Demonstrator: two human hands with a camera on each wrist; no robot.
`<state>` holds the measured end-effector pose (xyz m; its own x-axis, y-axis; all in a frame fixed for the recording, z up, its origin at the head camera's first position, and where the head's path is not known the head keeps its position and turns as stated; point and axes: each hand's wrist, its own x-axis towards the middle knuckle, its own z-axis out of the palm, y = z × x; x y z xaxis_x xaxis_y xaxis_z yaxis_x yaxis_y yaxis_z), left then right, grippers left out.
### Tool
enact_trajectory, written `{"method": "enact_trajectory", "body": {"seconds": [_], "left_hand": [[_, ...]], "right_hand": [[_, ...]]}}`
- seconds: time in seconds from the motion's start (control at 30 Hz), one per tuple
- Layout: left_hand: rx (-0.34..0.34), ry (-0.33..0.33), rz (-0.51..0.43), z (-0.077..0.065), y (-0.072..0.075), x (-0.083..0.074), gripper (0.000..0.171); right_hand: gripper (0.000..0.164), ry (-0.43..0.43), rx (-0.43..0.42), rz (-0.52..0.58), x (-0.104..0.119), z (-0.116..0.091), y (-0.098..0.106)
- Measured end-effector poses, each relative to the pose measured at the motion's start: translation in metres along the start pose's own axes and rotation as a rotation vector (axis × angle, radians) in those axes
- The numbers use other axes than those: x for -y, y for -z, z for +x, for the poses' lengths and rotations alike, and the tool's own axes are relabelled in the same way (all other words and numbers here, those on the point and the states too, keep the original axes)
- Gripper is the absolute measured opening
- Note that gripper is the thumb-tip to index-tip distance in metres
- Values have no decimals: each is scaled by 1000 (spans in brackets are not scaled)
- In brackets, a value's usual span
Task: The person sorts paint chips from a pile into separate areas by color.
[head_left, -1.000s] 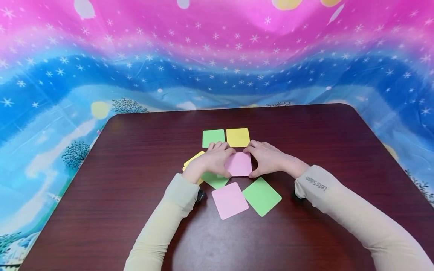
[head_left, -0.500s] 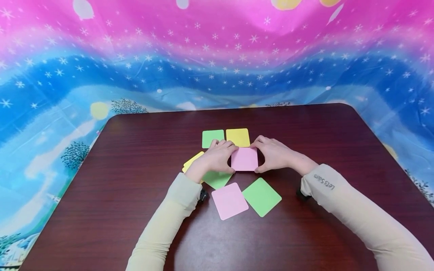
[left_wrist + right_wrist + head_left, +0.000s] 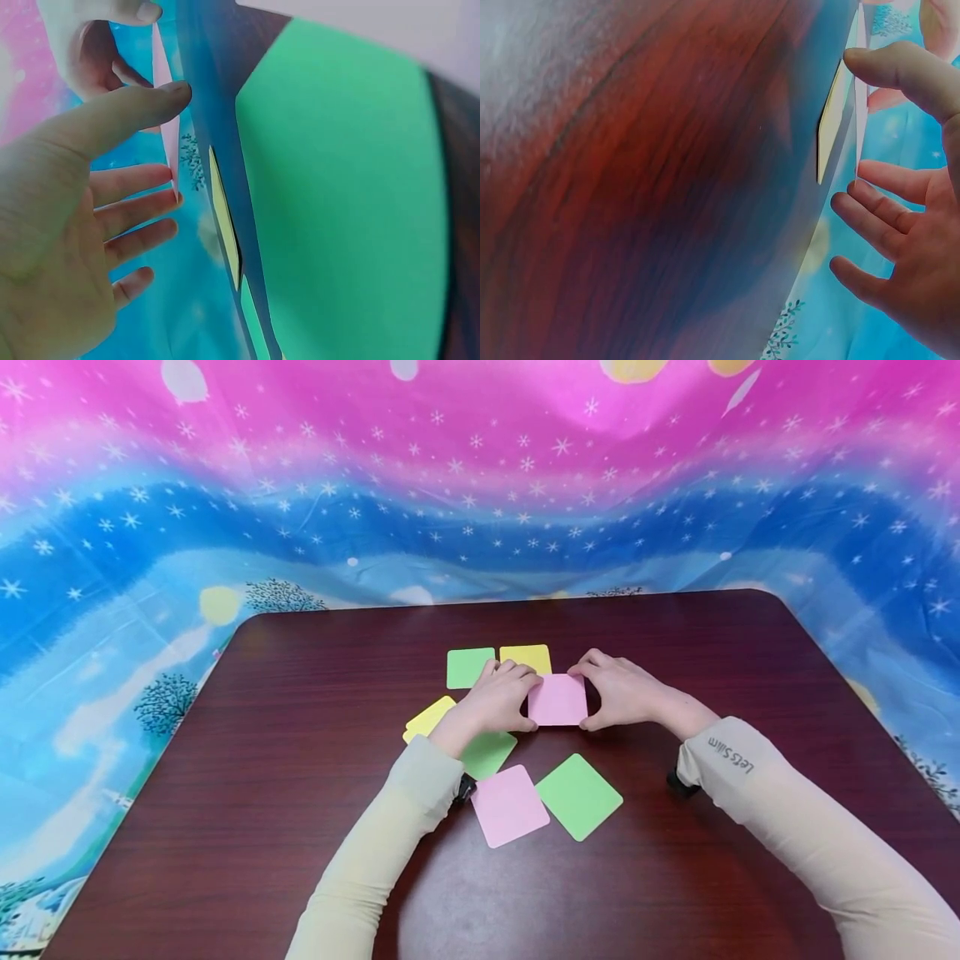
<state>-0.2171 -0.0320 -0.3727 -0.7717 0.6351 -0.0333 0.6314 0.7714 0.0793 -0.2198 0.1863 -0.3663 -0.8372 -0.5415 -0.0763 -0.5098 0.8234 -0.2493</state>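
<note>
Both hands hold a pink square card with rounded corners, raised above the table as the wrist views show. My left hand grips its left side, with the thumb at the near corner and fingers at the far one. On the opposite side, my right hand grips it the same way. Just beyond lie a green card and a yellow card, side by side and partly covered. In the left wrist view, the held card appears nearly edge-on.
Overlapping yellow cards lie left of my left hand, partly hidden by the forearm. A green card is beside them. Nearer me lie another pink card and a green card. A patterned cloth hangs behind the table.
Both hands have carried the pink card to the right and farther away from me. It now overlaps the near part of the yellow card in view. The other cards stay put.
</note>
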Motion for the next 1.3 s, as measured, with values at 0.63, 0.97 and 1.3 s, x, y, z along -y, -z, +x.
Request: {"method": "enact_trajectory", "body": {"seconds": [0.63,0.97,1.3], "left_hand": [[-25,10,-1,15,-1,-7,58],[-16,8,40,29,3,-10,51],[-8,33,54,44,2,-9,50]], "right_hand": [[76,-52,-23,47,-16,-2,5],[77,-71,11,-16,-22,2,8],[74,-74,-27,-47,-30,8,8]]}}
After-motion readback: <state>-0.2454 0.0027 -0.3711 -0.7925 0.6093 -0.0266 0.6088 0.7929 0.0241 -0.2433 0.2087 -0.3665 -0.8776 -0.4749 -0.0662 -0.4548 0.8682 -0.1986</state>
